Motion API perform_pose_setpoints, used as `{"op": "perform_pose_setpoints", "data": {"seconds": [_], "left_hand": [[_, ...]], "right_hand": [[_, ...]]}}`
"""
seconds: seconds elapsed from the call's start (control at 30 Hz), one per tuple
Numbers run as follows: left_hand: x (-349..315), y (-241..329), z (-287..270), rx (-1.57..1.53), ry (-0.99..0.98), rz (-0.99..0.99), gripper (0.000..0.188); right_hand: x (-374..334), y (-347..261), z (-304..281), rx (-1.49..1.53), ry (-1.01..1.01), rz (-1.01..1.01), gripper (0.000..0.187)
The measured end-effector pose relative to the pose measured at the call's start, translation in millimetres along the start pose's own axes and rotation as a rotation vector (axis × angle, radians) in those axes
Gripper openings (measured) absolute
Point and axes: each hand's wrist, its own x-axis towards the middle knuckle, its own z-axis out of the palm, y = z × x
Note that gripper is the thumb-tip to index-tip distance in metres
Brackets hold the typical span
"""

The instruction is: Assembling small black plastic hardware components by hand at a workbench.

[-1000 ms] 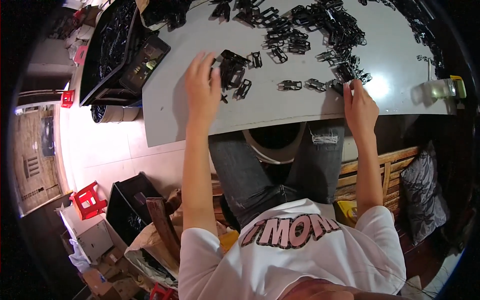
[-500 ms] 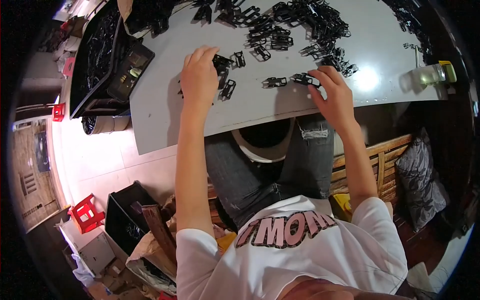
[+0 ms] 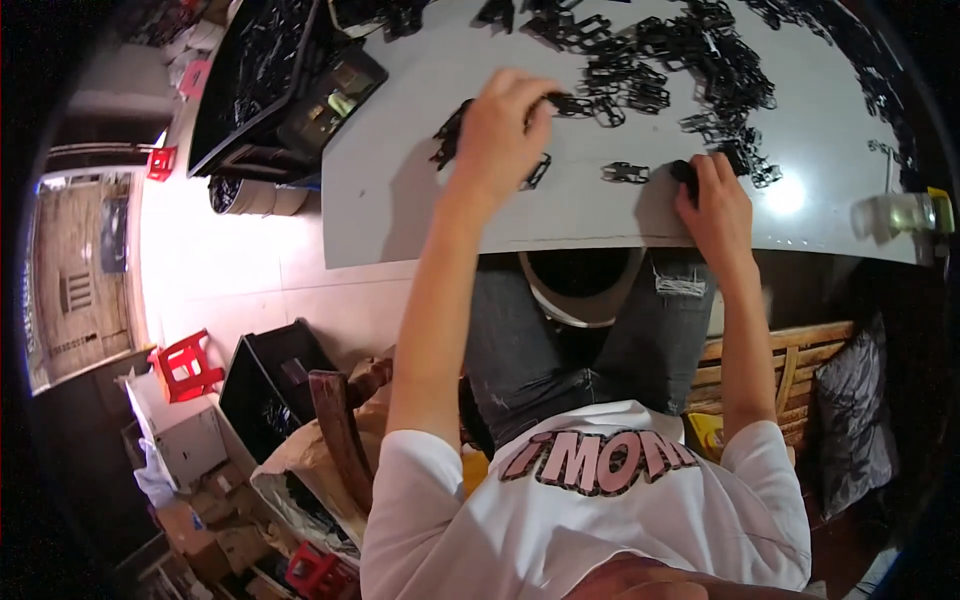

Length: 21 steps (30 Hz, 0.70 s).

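Observation:
Small black plastic frame-like parts lie on the grey table. My left hand is curled over the table's middle left, its thumb and fingers closing on a black part at the fingertips. More black parts lie beside and partly under this hand, and another part rests near its wrist. My right hand pinches a dark black part low over the table; its shape is blurred. Between the hands a single flat part lies alone.
A large heap of black parts spreads across the far side. At the left stand a black crate and a small black tray. A clear jar lies at the right edge. Red stools and a black bin are on the floor.
The whole view has shifted, with the table now further right. My left hand has moved right onto a loose part. My right hand has lifted or turned the part it holds.

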Motion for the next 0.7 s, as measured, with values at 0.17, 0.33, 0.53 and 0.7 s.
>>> {"op": "perform_pose_setpoints", "data": {"seconds": [0.17,0.33,0.53,0.7], "left_hand": [[-49.6,41.2,11.5,-0.295,-0.071,-0.257,0.02],[-65.6,61.1,26.7,-0.408,-0.048,-0.312,0.017],[-70.5,65.4,29.0,-0.342,-0.012,-0.287,0.016],[-72.0,71.9,26.0,-0.271,-0.021,-0.185,0.013]], "right_hand": [[-3.4,-24.4,-11.4,0.482,-0.023,-0.012,0.025],[-8.5,-66.3,-21.0,0.598,-0.071,-0.158,0.031],[-11.7,-64.0,-27.5,0.501,-0.108,-0.188,0.032],[-14.5,-62.3,-35.9,0.484,-0.137,-0.203,0.034]]}}
